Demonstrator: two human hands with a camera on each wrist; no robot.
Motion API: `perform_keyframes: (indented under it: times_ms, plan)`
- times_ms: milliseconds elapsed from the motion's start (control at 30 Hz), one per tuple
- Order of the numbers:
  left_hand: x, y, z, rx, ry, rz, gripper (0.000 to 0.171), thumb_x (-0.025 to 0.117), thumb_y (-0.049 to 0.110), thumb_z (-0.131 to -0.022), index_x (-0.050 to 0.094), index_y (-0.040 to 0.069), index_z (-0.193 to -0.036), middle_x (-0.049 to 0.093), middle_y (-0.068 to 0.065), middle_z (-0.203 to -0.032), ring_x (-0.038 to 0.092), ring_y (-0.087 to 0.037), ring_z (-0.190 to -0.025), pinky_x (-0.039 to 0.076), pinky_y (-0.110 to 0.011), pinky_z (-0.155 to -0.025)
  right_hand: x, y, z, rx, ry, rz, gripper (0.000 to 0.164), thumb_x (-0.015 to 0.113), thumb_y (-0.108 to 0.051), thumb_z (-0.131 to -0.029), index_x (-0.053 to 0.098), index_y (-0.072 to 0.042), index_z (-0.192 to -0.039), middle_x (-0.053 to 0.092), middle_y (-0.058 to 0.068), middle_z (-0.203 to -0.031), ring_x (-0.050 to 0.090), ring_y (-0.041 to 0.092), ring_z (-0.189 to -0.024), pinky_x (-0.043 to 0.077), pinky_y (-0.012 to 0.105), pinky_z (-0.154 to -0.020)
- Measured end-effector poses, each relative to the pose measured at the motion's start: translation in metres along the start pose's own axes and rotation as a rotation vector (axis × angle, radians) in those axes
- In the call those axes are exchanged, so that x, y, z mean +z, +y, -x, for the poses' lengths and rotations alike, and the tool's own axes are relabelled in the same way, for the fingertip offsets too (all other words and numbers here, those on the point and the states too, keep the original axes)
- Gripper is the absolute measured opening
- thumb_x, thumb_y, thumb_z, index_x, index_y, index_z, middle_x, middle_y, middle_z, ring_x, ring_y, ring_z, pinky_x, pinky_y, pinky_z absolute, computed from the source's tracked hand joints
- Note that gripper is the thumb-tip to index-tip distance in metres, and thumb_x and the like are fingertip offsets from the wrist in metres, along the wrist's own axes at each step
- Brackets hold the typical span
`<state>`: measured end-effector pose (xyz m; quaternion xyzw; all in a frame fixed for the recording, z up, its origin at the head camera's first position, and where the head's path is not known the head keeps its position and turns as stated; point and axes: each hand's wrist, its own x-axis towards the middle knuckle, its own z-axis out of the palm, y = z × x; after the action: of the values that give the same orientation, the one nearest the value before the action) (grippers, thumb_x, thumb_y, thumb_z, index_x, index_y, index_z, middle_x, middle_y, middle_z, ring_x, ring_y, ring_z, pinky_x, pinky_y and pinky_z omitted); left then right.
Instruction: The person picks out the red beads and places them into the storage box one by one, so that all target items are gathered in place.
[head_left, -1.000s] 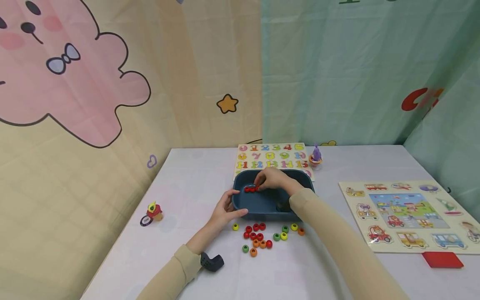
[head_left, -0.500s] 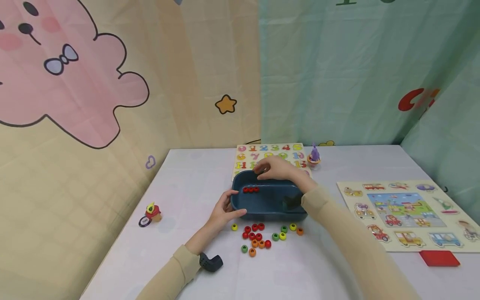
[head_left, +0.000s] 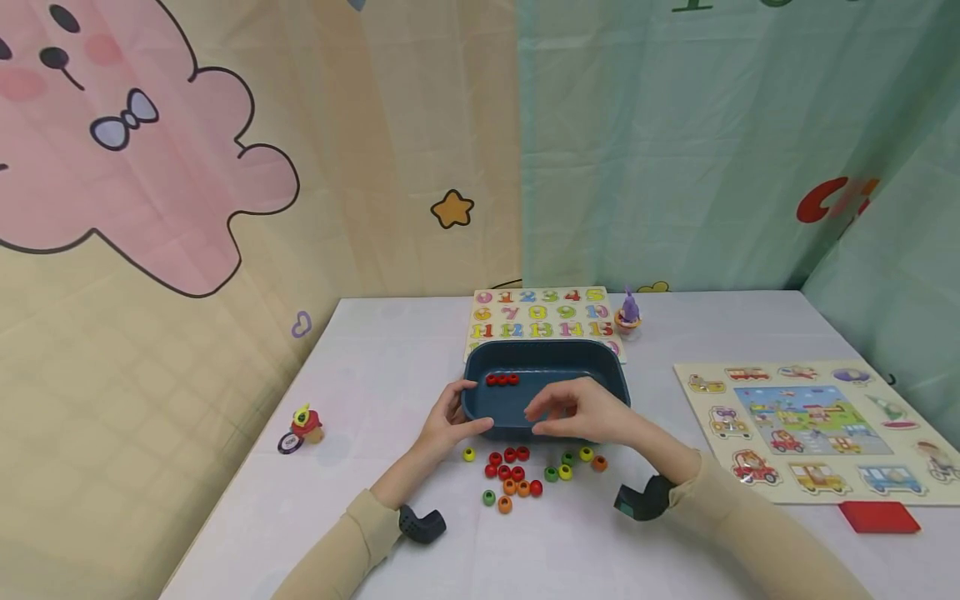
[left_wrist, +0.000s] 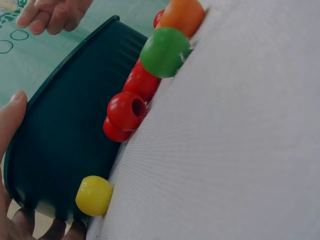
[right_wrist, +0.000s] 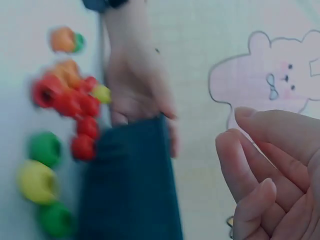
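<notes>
A dark blue plastic tray (head_left: pixel 547 433) stands on the table with three red beads (head_left: pixel 502 380) in a row inside it. My left hand (head_left: pixel 442 425) grips the tray's left end, thumb at the near rim and fingers round the outer wall, as the left wrist view also shows. Over the tray's near right part hovers my right hand (head_left: pixel 581 408), its fingers loosely bent and nothing between them in the right wrist view. Just in front of the tray lie loose red beads (head_left: pixel 504 472), orange beads (head_left: pixel 505 505), green beads (head_left: pixel 552 473) and yellow beads (left_wrist: pixel 94 196).
A number puzzle board (head_left: pixel 540 312) lies behind the tray, beside a small purple-topped toy (head_left: pixel 628 310). To the right is a vehicle puzzle board (head_left: pixel 817 433) with a red block (head_left: pixel 879 517) at its near edge. A small red-and-yellow toy (head_left: pixel 306 423) stands at left.
My right hand has lifted away from the three red beads, then moved toward me over the tray's near side. My left hand keeps its grip on the tray.
</notes>
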<state>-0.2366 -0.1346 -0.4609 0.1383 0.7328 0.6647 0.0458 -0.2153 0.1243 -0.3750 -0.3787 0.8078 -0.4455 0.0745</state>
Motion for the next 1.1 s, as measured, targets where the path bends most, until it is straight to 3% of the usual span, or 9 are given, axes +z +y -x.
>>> perform_keyframes:
  times_ms: [167, 400, 833, 1100]
  plan:
    - [0.000, 0.000, 0.000, -0.004, 0.008, -0.024, 0.062, 0.070, 0.012, -0.077, 0.037, 0.011, -0.129, 0.036, -0.010, -0.137, 0.041, -0.026, -0.120, 0.037, -0.036, -0.095, 0.025, 0.010, 0.019, 0.022, -0.047, -0.003, 0.021, 0.068, -0.026, -0.078, 0.066, -0.015, -0.096, 0.065, -0.004, -0.085, 0.058, 0.008, -0.063, 0.049, 0.024, -0.055]
    - [0.000, 0.001, 0.000, -0.016, 0.004, -0.016, 0.063, 0.070, 0.013, -0.077, 0.037, 0.012, -0.130, 0.036, -0.010, -0.137, 0.042, -0.026, -0.119, 0.038, -0.035, -0.094, 0.046, 0.021, 0.029, 0.076, -0.087, 0.055, 0.025, 0.072, -0.031, -0.074, 0.066, -0.018, -0.095, 0.064, -0.008, -0.081, 0.057, 0.006, -0.061, 0.047, 0.022, -0.051]
    - [0.001, 0.001, 0.000, -0.021, 0.006, -0.010, 0.060, 0.069, 0.010, -0.077, 0.038, 0.015, -0.128, 0.036, -0.008, -0.137, 0.041, -0.025, -0.120, 0.037, -0.035, -0.094, 0.060, 0.035, 0.036, 0.045, -0.057, 0.118, 0.020, 0.073, -0.028, -0.073, 0.066, -0.025, -0.091, 0.061, -0.016, -0.075, 0.053, 0.000, -0.060, 0.045, 0.019, -0.053]
    - [0.000, 0.001, 0.001, -0.006, -0.006, -0.006, 0.065, 0.073, 0.018, -0.075, 0.037, 0.013, -0.129, 0.036, -0.011, -0.137, 0.041, -0.026, -0.120, 0.037, -0.034, -0.094, 0.064, 0.037, 0.036, 0.018, -0.027, 0.160, 0.018, 0.074, -0.028, -0.073, 0.067, -0.025, -0.089, 0.062, -0.018, -0.078, 0.053, -0.002, -0.061, 0.045, 0.018, -0.054]
